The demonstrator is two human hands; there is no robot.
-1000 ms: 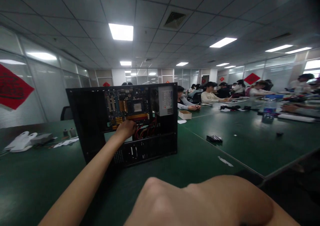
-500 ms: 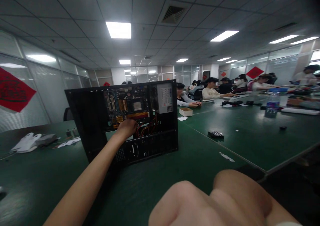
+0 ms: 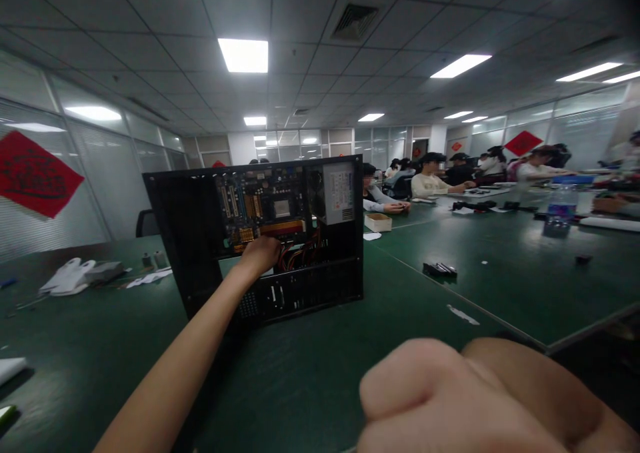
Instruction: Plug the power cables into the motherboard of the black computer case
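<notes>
One case [image 3: 320, 274] is standing on the worktop [image 3: 310, 366], holding one board [image 3: 267, 189] and one power supply [image 3: 339, 196]. The left hand [image 3: 261, 254] is resting inside it, beside the cables [image 3: 313, 249]; how far its fingers are opening or gripping, I cannot tell. The right hand [image 3: 445, 399] is hovering nearer, fingers [image 3: 400, 376] curled, any hold hidden.

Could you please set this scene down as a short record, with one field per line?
Left hand: inside the computer case, beside the cables; grip hidden
Right hand: close to the camera; grip unclear
Case: open-sided, standing on the green table
Inside case: motherboard; power supply at upper right
Right of case: small box, bottle
Left of case: white bag
</notes>
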